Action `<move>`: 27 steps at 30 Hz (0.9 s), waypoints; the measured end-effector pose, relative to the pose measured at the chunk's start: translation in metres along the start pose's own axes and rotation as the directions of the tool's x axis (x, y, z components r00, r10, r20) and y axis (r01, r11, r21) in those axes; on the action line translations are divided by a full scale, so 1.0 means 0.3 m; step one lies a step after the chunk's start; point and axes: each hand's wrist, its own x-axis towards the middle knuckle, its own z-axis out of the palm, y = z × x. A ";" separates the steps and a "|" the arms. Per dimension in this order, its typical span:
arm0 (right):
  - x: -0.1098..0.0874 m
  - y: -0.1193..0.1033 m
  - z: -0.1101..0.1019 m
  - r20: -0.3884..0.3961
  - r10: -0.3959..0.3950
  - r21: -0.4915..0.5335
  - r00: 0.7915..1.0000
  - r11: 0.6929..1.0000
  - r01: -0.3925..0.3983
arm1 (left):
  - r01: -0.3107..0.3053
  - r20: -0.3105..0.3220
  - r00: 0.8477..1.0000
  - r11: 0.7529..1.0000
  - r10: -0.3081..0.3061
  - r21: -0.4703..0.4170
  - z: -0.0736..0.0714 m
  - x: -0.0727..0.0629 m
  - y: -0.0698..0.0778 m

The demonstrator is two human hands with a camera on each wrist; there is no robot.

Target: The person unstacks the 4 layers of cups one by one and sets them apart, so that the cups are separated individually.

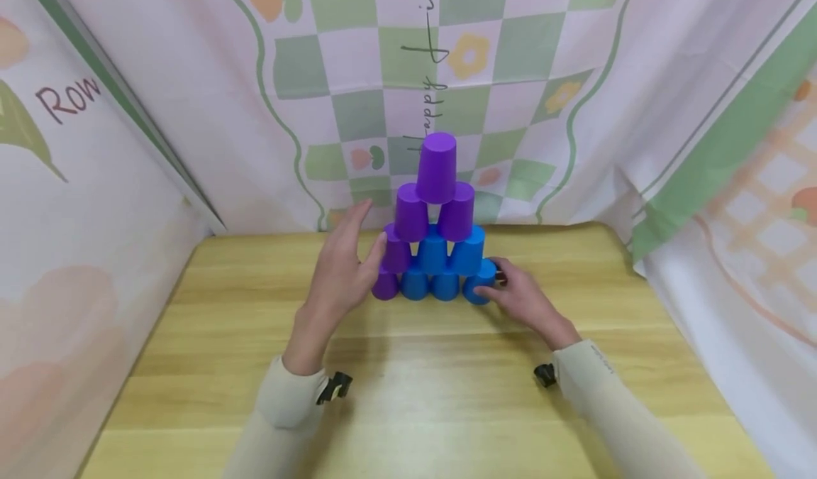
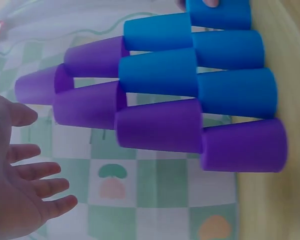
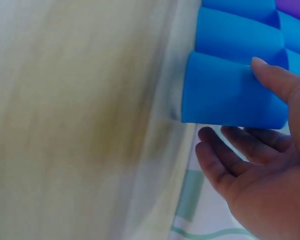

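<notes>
While both hands (image 1: 343, 270) (image 1: 522, 298) flank it, the cup pyramid (image 1: 432, 252) stands between them.

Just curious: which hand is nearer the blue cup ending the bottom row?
The right hand: its thumb overlaps the blue cup; the left hand is on the opposite side of the stack.

Behind the wooden table (image 1: 440, 408), a checked curtain (image 1: 408, 60) is hanging; "Row"-lettered cloth (image 1: 83, 238) is flanking its left, green-striped cloth (image 1: 708, 160) its right.
</notes>
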 end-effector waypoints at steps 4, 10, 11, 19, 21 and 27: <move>-0.009 0.022 0.008 0.002 0.013 0.002 1.000 1.000 -0.013 | -0.065 -0.030 0.998 0.997 0.064 -0.031 -0.001 0.041 0.034; -0.009 0.035 -0.006 -0.013 0.019 -0.007 1.000 1.000 -0.019 | -0.020 -0.003 1.000 0.987 0.020 -0.162 0.008 0.168 0.116; -0.008 0.034 -0.008 -0.014 0.017 -0.007 1.000 1.000 -0.017 | 0.000 0.012 1.000 0.986 0.002 -0.167 0.013 0.191 0.129; -0.002 0.018 -0.004 0.007 0.011 0.012 1.000 1.000 -0.011 | 0.130 0.117 0.987 0.974 -0.110 -0.184 0.065 0.304 0.214; 0.001 0.014 -0.001 0.005 0.005 0.013 1.000 1.000 -0.005 | 0.134 0.113 0.987 0.968 -0.112 -0.211 0.079 0.317 0.221; 0.005 0.006 0.003 0.013 0.009 0.012 1.000 1.000 -0.009 | 0.136 0.099 0.989 0.953 -0.113 -0.271 0.105 0.329 0.224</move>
